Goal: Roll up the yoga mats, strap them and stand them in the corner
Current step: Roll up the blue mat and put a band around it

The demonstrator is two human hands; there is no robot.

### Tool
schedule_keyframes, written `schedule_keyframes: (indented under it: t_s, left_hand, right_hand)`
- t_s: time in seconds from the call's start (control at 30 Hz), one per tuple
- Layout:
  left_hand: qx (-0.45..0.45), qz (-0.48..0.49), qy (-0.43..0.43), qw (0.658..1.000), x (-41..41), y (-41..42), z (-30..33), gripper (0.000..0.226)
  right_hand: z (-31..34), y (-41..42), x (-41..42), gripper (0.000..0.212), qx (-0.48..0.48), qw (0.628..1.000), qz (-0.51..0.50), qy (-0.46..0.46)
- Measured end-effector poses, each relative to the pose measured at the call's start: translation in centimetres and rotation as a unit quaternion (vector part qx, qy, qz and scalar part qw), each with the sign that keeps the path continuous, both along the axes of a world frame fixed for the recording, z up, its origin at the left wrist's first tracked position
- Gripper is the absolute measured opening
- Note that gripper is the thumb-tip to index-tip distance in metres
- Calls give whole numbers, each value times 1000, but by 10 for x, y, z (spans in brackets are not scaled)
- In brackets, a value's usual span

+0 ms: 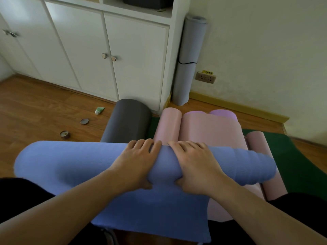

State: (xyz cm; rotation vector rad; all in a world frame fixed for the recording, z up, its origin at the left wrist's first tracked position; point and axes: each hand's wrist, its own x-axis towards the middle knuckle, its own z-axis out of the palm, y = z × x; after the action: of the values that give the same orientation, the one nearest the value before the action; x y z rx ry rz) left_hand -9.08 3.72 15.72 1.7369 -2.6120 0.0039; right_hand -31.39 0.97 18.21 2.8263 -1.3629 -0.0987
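Here, both hands, left [137, 162] and right [195, 165], grip the blue yoga mat [74, 161] roll at center, keeping it tight; a strapped grey mat [188, 55] stands at one o'clock.

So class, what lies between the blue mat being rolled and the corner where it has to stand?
The pink rolled mats and the dark grey roll lie on the floor directly between the blue mat, gripped by both hands, and the corner, where a strapped grey mat already stands.
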Motion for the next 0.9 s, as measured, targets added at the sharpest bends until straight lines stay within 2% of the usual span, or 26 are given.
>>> schedule_keyframes:
  t_s: [0.13,0.3,0.53,0.83,0.9]
  left_hand:
    - [-2,-5,2,1000,-3,-2,-2,109]
    - [30,18,36,999,11,-11,7,107]
    - [49,15,43,998,14,-8,1,123]
    - [-6,-14,-5,1000,-9,0,-9,130]
    - [-16,-15,-8,1000,-13,1,-11,123]
  right_hand:
    - [-4,4,0,109,3,1000,10,3]
    - [-3,5,0,134,-36,998,25,37]
    - [1,0,-1,109,-26,999,26,19]
    - [-2,-3,-4,104,6,1000,8,0]
    - [-1,-4,-5,101,13,1000,4,-12]
